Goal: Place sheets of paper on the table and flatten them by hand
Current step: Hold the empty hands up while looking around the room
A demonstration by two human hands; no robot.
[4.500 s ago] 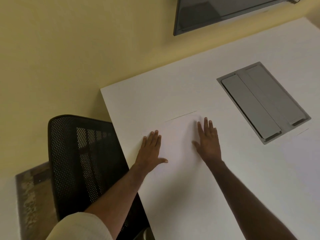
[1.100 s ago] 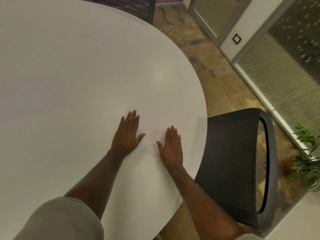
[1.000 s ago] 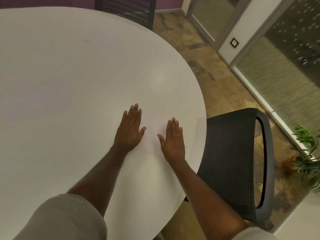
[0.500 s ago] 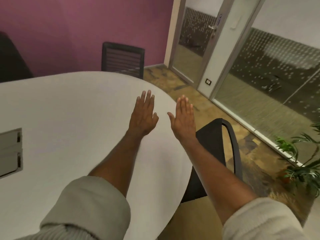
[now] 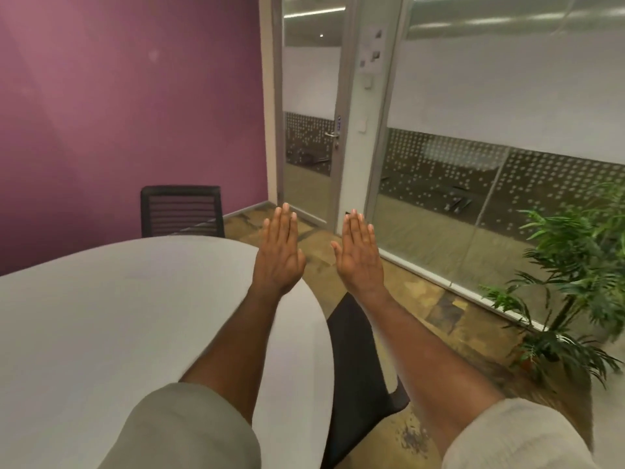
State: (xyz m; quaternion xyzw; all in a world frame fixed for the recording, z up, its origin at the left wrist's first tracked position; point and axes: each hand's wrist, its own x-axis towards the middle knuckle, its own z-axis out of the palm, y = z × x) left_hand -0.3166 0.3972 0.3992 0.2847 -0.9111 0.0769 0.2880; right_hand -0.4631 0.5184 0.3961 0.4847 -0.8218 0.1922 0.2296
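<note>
Both my arms stretch forward with flat palms facing down, lifted off the white round table (image 5: 101,316). My left hand (image 5: 279,255) hovers over the table's right edge with fingers straight and together, holding nothing. My right hand (image 5: 360,257) hangs past the edge, above the floor and a black chair, also flat and empty. No sheet of paper can be made out on the white tabletop in this view.
A black mesh chair (image 5: 355,374) stands under my right arm at the table's right side. Another black chair (image 5: 182,211) stands at the far side by the purple wall. A glass door (image 5: 311,137), glass partition and a green plant (image 5: 575,272) lie to the right.
My hands have lifted off the paper on the table and now hover in the air. My head has tilted up, bringing the wall, door and plant into view.
</note>
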